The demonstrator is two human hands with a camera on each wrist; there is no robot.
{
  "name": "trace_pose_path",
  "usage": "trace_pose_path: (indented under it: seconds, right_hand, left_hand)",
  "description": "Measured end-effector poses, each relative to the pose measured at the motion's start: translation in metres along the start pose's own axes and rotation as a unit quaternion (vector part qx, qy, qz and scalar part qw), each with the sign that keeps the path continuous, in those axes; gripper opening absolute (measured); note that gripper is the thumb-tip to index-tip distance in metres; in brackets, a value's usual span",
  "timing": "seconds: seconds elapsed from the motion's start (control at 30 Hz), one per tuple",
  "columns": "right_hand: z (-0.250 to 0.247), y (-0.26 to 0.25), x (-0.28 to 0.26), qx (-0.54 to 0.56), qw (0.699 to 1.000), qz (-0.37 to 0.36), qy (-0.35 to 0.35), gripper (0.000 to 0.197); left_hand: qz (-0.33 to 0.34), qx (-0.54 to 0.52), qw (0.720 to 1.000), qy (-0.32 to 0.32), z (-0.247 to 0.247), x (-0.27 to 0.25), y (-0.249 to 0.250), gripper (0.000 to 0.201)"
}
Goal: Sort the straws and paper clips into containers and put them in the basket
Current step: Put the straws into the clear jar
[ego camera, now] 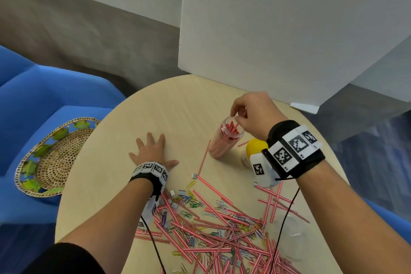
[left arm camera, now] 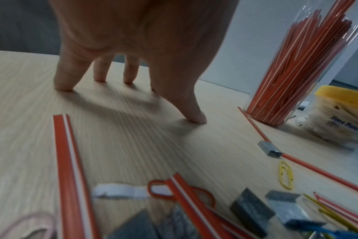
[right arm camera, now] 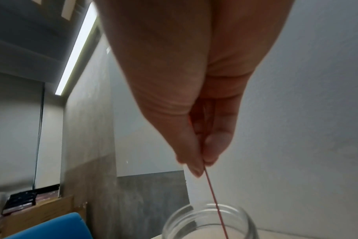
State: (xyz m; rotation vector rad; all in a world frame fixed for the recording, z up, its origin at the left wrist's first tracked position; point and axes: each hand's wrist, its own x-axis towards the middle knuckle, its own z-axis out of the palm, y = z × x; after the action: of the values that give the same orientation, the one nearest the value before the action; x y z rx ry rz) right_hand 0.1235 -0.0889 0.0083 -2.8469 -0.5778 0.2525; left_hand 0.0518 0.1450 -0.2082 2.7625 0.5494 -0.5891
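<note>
A clear jar (ego camera: 224, 140) packed with red-and-white straws stands upright in the middle of the round table (ego camera: 169, 107). Just above its mouth my right hand (ego camera: 239, 118) pinches one thin red straw (right arm camera: 213, 198) between thumb and finger, its lower end inside the jar's rim (right arm camera: 209, 216). My left hand (ego camera: 150, 151) lies flat on the wood left of the jar, fingers spread; in the left wrist view its fingertips (left arm camera: 196, 118) press the tabletop. A heap of straws and coloured paper clips (ego camera: 218, 224) covers the near side of the table. The woven basket (ego camera: 53, 158) sits on a blue seat to the left.
A yellow-lidded jar (ego camera: 253, 151) holding pale pieces stands right of the straw jar, partly hidden by my right wrist. Small grey metal blocks (left arm camera: 269, 148) lie among the clips. A white partition (ego camera: 278, 29) rises behind the table. Blue seats (ego camera: 33, 95) flank the table.
</note>
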Motion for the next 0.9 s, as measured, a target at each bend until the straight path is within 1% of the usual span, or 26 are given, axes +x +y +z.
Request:
trace_pose_path:
  seconds: [0.1, 0.13, 0.2, 0.27, 0.3, 0.37, 0.43, 0.5, 0.57, 0.63, 0.7, 0.77, 0.83, 0.87, 0.9]
  right_hand:
    - [-0.002, 0.0, 0.0, 0.017, 0.998, 0.016, 0.065, 0.023]
    - [0.001, -0.002, 0.001, 0.019, 0.997, 0.02, 0.068, 0.022]
    - [0.01, -0.005, 0.0, 0.026, 0.999, 0.021, 0.034, 0.018]
    - [0.019, -0.004, -0.003, 0.04, 0.999, 0.028, -0.015, 0.009]
    - [0.022, -0.001, -0.005, 0.049, 0.998, 0.029, -0.027, 0.006]
    - [0.022, 0.006, -0.007, 0.081, 0.996, 0.026, -0.015, 0.009]
    - [0.019, 0.013, -0.008, 0.111, 0.993, 0.024, 0.03, 0.008]
    - [0.021, 0.015, -0.007, 0.117, 0.992, 0.015, 0.052, 0.012]
    - [0.029, 0.014, -0.005, 0.105, 0.994, 0.024, 0.033, 0.014]
    - [0.036, 0.013, -0.005, 0.081, 0.996, 0.023, 0.003, 0.003]
    - [0.036, 0.016, -0.008, 0.067, 0.998, -0.012, 0.009, 0.012]
    - [0.031, 0.02, -0.013, 0.081, 0.996, -0.038, 0.017, 0.019]
    - [0.025, 0.024, -0.019, 0.103, 0.994, -0.046, 0.012, 0.021]
    - [0.022, 0.027, -0.022, 0.113, 0.992, -0.046, 0.011, 0.02]
    - [0.019, 0.031, -0.024, 0.125, 0.991, -0.045, 0.014, 0.019]
  left_hand:
    - [0.002, -0.002, 1.0, 0.001, 0.0, -0.001, 0.0, 0.102]
    - [0.001, -0.003, 1.0, 0.001, 0.0, -0.001, 0.0, 0.102]
    - [-0.001, -0.003, 1.0, -0.001, -0.001, -0.002, 0.001, 0.102]
    - [-0.001, -0.002, 1.0, -0.005, -0.002, -0.003, 0.002, 0.102]
    - [-0.001, -0.003, 1.0, -0.006, -0.002, -0.003, 0.002, 0.102]
    - [-0.001, -0.001, 1.0, -0.005, -0.003, -0.004, 0.003, 0.103]
    - [-0.002, 0.001, 1.0, -0.009, -0.004, -0.004, 0.002, 0.104]
    - [-0.004, -0.001, 1.0, -0.014, -0.006, -0.004, 0.002, 0.104]
    - [-0.006, -0.001, 1.0, -0.017, -0.007, -0.005, 0.002, 0.103]
    - [-0.009, 0.002, 1.0, -0.018, -0.008, -0.004, 0.003, 0.101]
    - [-0.02, -0.007, 1.0, -0.023, -0.014, -0.004, 0.006, 0.095]
    - [-0.025, -0.015, 0.999, -0.017, -0.019, -0.005, 0.016, 0.079]
    - [0.006, -0.013, 1.0, 0.011, -0.019, -0.01, 0.036, 0.057]
    - [0.027, -0.024, 0.999, 0.018, -0.016, -0.013, 0.047, 0.051]
    - [0.044, -0.045, 0.998, 0.016, -0.011, -0.017, 0.058, 0.05]
